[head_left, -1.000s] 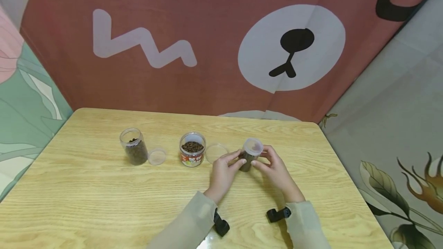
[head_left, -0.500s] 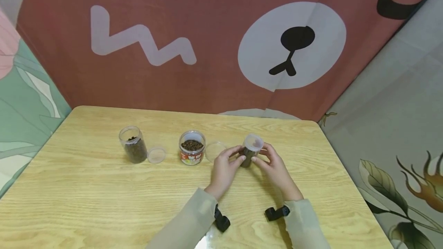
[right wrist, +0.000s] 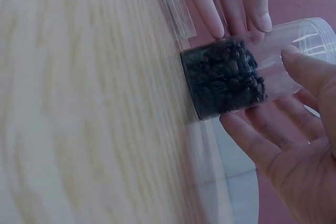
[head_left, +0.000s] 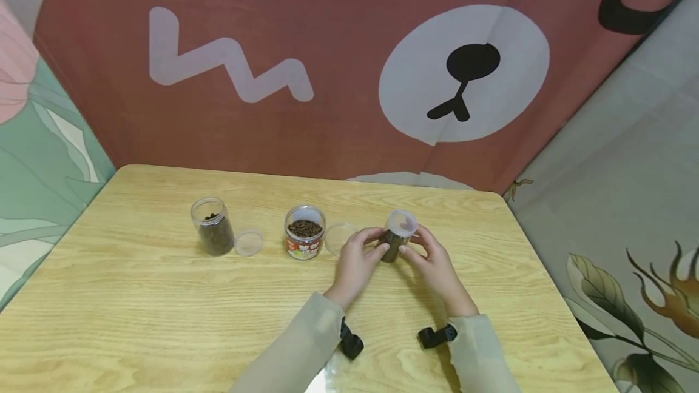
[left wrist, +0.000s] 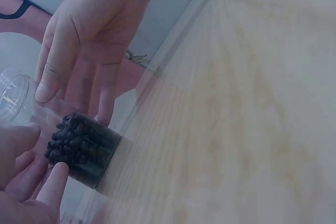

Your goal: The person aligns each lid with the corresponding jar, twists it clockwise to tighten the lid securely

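Both hands hold a clear plastic jar with a translucent top, the lower part filled with dark beans. My left hand grips its left side, fingers curled round behind and thumb on the front. On the opposite side, my right hand holds it with thumb in front and fingers behind. In the left wrist view, the base of the jar sits right at the tabletop. The right wrist view has the jar's ribbed clear rim above the right thumb.
An uncapped jar of dark beans stands at the left, a clear lid beside it. Mid-table is an open jar with a red label, holding brown pieces. A larger clear lid lies partly behind my left hand. A patterned cloth hangs behind the table.
The head view has shifted slightly. Both hands keep their hold on the jar, in nearly the same spot.
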The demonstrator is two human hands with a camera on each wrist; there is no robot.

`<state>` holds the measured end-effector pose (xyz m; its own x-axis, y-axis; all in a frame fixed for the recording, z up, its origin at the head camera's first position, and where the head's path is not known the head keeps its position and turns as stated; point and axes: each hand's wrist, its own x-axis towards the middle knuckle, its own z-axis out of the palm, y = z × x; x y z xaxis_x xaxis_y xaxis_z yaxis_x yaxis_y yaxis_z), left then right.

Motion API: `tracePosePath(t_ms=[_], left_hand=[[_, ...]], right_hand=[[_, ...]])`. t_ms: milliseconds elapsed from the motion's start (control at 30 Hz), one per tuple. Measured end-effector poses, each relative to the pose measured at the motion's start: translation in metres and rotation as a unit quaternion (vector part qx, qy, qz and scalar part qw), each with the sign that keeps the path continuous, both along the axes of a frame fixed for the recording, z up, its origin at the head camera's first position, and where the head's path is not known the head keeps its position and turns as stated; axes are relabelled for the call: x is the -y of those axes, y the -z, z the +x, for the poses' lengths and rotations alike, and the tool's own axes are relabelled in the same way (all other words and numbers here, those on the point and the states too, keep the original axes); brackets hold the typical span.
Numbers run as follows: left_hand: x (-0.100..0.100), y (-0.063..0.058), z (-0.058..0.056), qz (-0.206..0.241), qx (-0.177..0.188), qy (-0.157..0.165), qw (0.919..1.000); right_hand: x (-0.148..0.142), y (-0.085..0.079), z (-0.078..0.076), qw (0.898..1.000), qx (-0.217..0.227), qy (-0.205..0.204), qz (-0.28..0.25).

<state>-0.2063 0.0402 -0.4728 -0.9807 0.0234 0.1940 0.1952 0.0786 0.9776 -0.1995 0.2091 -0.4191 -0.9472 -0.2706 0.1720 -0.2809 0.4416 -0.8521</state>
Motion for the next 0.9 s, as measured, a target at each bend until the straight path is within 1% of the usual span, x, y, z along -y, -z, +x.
tracePosePath(t_ms=[167, 367, 500, 667, 900], left_hand=[[-0.001, 0.000, -0.003, -0.015, -0.007, 0.006, 0.9999], [-0.004, -0.001, -0.005, -0.031, -0.008, 0.009, 0.9994], [-0.006, -0.002, -0.006, -0.039, -0.008, 0.006, 0.9992], [-0.009, -0.003, -0.008, -0.037, -0.006, 0.008, 0.9993], [-0.012, -0.001, -0.011, -0.030, -0.007, 0.010, 0.9995]], right_hand=[[-0.001, 0.001, -0.001, 1.000, -0.019, 0.004, -0.005], [-0.002, 0.000, -0.003, 1.000, 0.009, 0.020, -0.010], [-0.003, 0.000, -0.004, 1.000, 0.015, 0.022, -0.014], [-0.005, 0.000, -0.005, 1.000, 0.013, 0.024, -0.013], [-0.005, 0.000, -0.005, 0.999, 0.014, 0.029, -0.011]])
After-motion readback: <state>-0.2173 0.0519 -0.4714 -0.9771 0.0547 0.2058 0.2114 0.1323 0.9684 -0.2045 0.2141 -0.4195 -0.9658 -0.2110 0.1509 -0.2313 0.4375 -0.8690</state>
